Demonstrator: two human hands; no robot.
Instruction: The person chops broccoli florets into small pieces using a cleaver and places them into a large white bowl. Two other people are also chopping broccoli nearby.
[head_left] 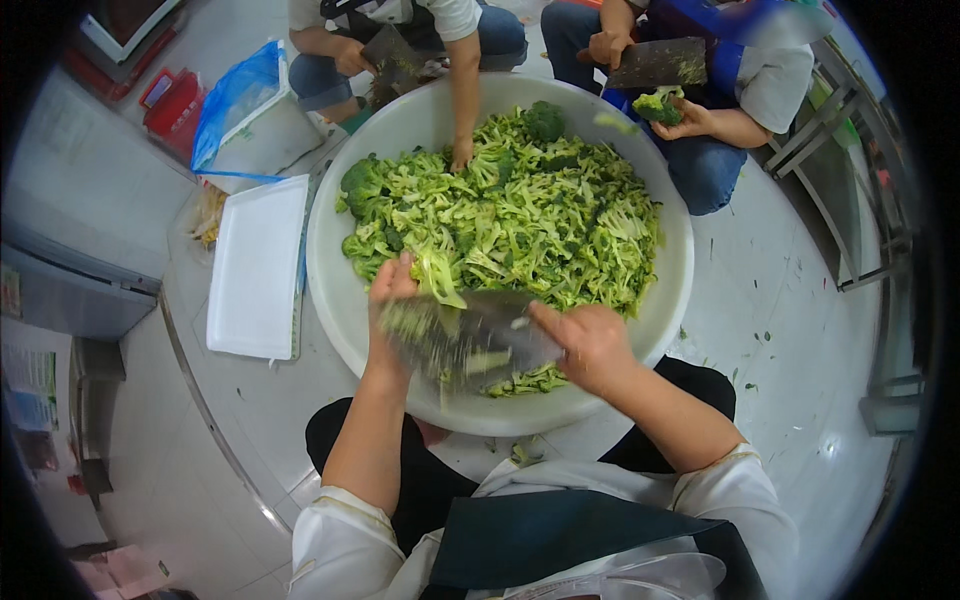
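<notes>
My right hand (592, 345) is closed round the handle of a broad cleaver (515, 345), whose blade is smeared by motion and flecked with green bits. Behind the blade, my left hand (388, 300) grips a pale green broccoli piece (436, 272); its lower fingers are partly hidden. Both hands are over the near part of a large white tub (672, 300). Cut broccoli (540, 215) fills much of the tub, with several whole dark green heads (365, 182) along its far and left sides.
Across the tub, one person reaches a hand (462, 150) into the broccoli and holds a cleaver (392, 58). Another holds a cleaver (660, 63) and a broccoli head (660, 105). At left are a white lid (255, 270), a blue-lined bin (265, 130) and a metal rack (835, 150) at right.
</notes>
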